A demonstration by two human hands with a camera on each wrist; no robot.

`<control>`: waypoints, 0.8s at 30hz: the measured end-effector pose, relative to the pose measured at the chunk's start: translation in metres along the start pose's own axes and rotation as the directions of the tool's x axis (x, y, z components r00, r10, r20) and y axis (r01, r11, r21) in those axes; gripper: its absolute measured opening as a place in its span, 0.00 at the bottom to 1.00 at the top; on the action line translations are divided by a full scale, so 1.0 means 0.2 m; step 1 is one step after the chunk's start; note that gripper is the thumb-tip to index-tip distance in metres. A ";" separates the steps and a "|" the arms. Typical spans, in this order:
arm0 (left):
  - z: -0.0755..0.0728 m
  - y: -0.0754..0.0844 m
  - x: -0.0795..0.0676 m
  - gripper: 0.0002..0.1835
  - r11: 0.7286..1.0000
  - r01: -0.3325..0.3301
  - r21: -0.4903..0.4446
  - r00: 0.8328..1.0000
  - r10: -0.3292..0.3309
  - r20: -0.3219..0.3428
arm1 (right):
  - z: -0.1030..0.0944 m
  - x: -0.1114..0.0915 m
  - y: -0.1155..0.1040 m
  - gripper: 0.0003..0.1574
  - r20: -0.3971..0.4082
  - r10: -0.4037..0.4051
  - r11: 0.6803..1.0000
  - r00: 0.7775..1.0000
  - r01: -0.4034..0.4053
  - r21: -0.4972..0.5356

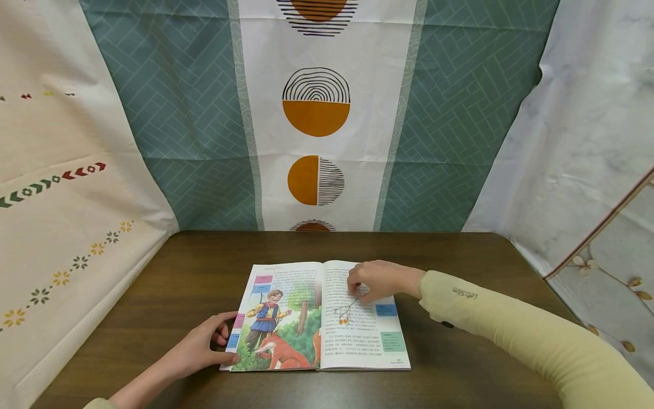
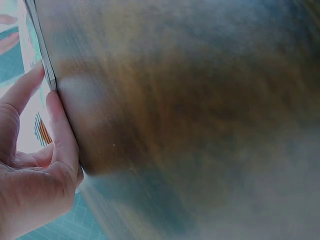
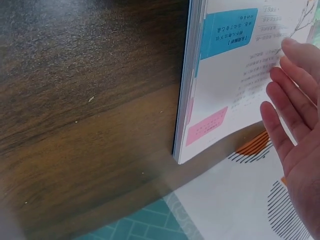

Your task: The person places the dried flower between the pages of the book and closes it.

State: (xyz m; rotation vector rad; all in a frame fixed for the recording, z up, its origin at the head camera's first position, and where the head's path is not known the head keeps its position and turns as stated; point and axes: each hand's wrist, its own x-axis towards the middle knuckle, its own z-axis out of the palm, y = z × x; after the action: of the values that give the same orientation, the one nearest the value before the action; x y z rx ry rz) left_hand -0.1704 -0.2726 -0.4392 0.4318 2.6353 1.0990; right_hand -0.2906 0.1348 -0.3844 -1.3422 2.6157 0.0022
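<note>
An open illustrated book lies on the table, its left page showing a bearded man and a fox, its right page mostly text. My left hand grips the book's lower left edge, thumb on the page. In the left wrist view, the thumb and a finger lie on either side of the book's edge. Over the right page, my right hand pinches the thin stem of a small sprig with orange berry-like tips. Those tips hang over the text. In the right wrist view, the other fingers are loosely bent.
The brown wooden table surrounds the book. A patterned cloth hangs behind its far edge. Light cloths hang on the left and right.
</note>
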 end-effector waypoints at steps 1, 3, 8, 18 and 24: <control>0.00 0.00 0.00 0.48 1.000 0.002 0.002 1.000 -0.002 0.000 | 0.00 -0.01 0.00 0.10 0.002 0.006 1.000 1.000 -0.006 -0.009; 0.00 0.00 0.00 0.48 1.000 0.005 0.003 1.000 -0.005 -0.001 | -0.01 -0.02 0.00 0.15 0.001 0.014 1.000 1.000 -0.014 -0.018; 0.00 0.00 0.00 0.48 1.000 0.002 -0.004 1.000 -0.002 0.000 | -0.02 -0.05 0.00 0.23 -0.004 0.049 0.999 0.999 -0.049 -0.018; 0.01 0.02 0.00 0.48 1.000 0.006 -0.009 1.000 -0.006 0.013 | 0.02 -0.17 -0.04 0.29 -0.153 0.127 0.992 0.980 -0.127 0.007; 0.00 0.04 0.00 0.47 1.000 0.001 0.010 1.000 -0.001 0.001 | 0.09 -0.27 -0.07 0.28 -0.275 0.218 0.976 0.936 -0.205 0.077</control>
State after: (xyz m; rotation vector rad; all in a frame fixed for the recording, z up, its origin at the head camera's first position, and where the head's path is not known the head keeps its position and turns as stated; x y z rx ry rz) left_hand -0.1691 -0.2667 -0.4343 0.4321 2.6408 1.0859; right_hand -0.2448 0.1716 -0.3907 -1.1092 2.9647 -0.2341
